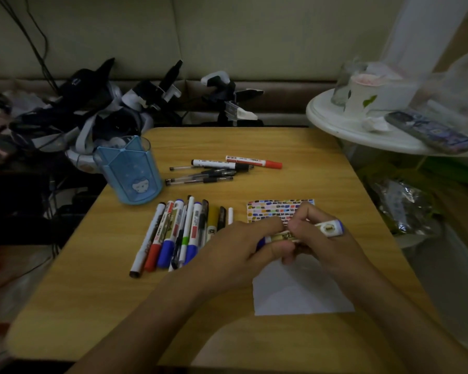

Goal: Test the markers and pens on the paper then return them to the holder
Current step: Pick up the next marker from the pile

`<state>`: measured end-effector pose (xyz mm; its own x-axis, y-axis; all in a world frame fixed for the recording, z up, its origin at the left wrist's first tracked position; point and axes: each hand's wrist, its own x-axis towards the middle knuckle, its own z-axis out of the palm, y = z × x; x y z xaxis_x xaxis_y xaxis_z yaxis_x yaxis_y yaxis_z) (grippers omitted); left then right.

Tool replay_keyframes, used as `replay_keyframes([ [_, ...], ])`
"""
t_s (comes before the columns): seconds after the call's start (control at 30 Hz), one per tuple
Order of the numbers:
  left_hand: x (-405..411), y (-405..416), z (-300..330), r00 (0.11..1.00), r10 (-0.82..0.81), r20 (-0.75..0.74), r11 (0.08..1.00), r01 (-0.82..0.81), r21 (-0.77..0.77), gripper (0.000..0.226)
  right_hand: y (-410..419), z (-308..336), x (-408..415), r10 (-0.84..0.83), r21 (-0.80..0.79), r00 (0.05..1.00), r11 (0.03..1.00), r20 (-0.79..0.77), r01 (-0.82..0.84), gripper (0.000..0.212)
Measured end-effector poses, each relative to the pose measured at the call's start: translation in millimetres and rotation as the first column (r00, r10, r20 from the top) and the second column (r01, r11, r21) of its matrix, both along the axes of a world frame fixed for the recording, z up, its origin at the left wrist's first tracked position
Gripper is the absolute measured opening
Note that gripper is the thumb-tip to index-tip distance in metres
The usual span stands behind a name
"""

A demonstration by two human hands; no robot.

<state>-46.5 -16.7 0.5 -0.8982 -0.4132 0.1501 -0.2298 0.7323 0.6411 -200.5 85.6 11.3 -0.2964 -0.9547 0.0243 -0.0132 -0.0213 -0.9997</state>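
In the head view, just right of the frame's centre, both hands meet over the paper (303,290): the left hand (238,247) curls its fingers and thumb round the blue-capped end of a blue marker (328,228), and the right hand (322,233) grips the barrel, whose white and blue tail sticks out past the knuckles toward the right. Whether the cap is coming off or going on cannot be told, since the fingers hide the joint. A pull that gives way suddenly could jerk the left hand into the row of markers and pens (179,233) lying just beside it at centre left, scattering them toward the table's near edge. An uncapped tip held this low could smear the paper's blank lower half or the coloured test strokes (270,209) on its upper part. A second group of pens (216,168) lies at upper centre, well apart from the hands. The blue holder (130,171) stands upright at centre left near the edge of the wooden table (295,147); it looks empty, so a careless drop-in could tip it.
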Motion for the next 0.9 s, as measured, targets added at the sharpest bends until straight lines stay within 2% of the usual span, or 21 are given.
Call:
replay_keyframes([
  [0.13,1.0,-0.2,0.3,1.000,0.024,-0.013,0.999,-0.025,-0.037,0.028,1.2,1.7,-1.2,0.001,-0.006,1.000,1.000,-0.012,-0.001,0.020],
  [0.27,3.3,-0.5,1.1,0.998,0.061,-0.020,0.992,-0.063,-0.111,0.040,2.3,3.8,-0.9,-0.021,-0.002,0.999,1.000,-0.038,0.021,0.016],
  [0.37,5.9,-2.2,9.0,0.984,0.141,0.106,0.987,-0.131,-0.094,0.065,2.0,0.3,-2.8,-0.114,0.026,0.993,0.993,-0.028,0.115,0.017],
  [0.43,12.3,-11.1,9.7,0.971,0.186,0.149,0.977,-0.166,-0.137,0.077,2.5,-1.6,-7.9,-0.193,0.056,0.981,0.980,-0.007,0.193,0.028],
  [0.53,20.0,-25.3,6.0,0.941,0.257,0.223,0.937,-0.186,-0.296,0.081,5.3,-1.1,-14.4,-0.256,0.069,0.966,0.965,0.044,0.253,0.048],
  [0.6,19.9,-26.3,2.1,0.905,0.277,0.322,0.916,-0.148,-0.373,0.082,7.1,-4.2,-16.7,-0.236,0.085,0.972,0.968,-0.011,0.236,0.041],
  [0.7,17.2,-22.3,-2.9,0.879,0.257,0.401,0.903,-0.070,-0.424,0.086,6.2,-14.6,-18.8,-0.198,0.102,0.968,0.971,-0.156,0.215,0.011],
  [0.8,15.4,-20.3,-4.6,0.869,0.261,0.421,0.887,-0.044,-0.460,0.089,6.4,-22.7,-15.7,-0.200,0.097,0.948,0.968,-0.248,0.230,0.004],
  [0.9,15.0,-20.3,-5.8,0.865,0.259,0.429,0.886,-0.036,-0.462,0.091,6.3,-24.5,-13.0,-0.226,0.055,0.948,0.968,-0.224,0.244,0.008],
])
